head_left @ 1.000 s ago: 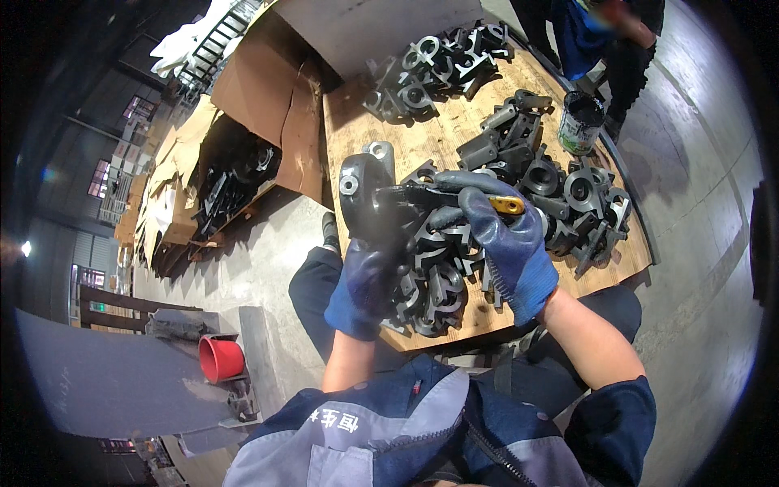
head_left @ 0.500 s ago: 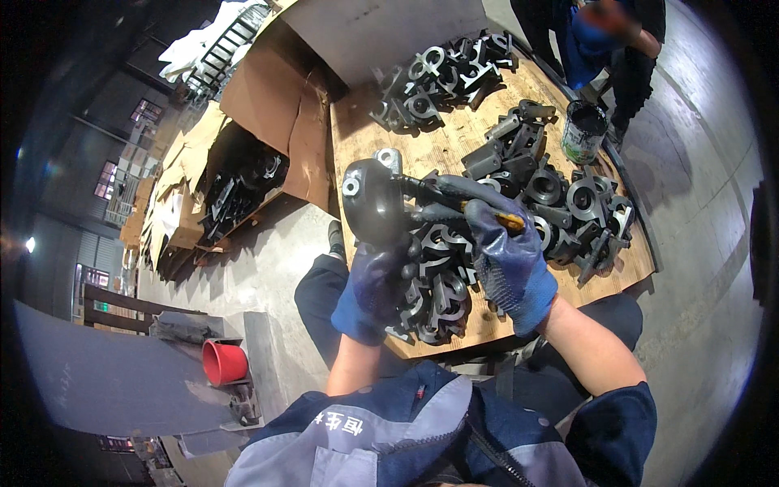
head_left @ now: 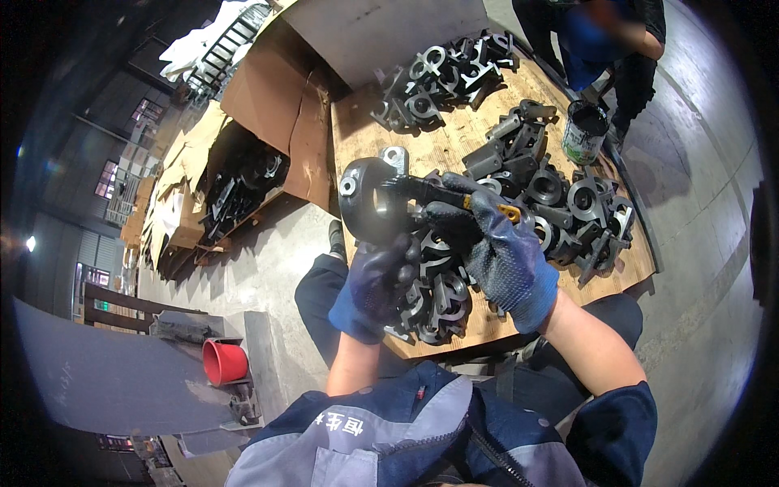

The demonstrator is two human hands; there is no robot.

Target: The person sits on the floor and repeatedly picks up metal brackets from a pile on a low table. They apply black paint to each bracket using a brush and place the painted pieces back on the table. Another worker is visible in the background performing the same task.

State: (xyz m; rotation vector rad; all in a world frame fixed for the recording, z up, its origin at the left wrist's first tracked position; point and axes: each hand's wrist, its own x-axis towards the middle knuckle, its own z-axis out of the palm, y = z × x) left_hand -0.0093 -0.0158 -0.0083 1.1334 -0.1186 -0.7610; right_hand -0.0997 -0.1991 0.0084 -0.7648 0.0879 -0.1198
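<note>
**Casting held up over the pallet**

We hold a round dark metal casting point(head_left: 369, 199) in our gloved left hand point(head_left: 375, 284), fingers closed under it, above the wooden pallet point(head_left: 454, 150). Our right hand point(head_left: 495, 252) grips a yellow-tipped brush point(head_left: 454, 197), its end touching the casting's bore. Similar castings point(head_left: 568, 203) lie piled beside a paint can point(head_left: 584, 132).

A smooth grey concrete floor point(head_left: 268, 268) spreads under a low wooden plywood worktable point(head_left: 454, 146). Folded brown cardboard sheets point(head_left: 276, 105) lean against its left side. Farther left, dim windows point(head_left: 109, 178) glow in a dark wall. A red plastic bucket point(head_left: 223, 361) stands beside a slanted grey metal panel point(head_left: 105, 381).
</note>
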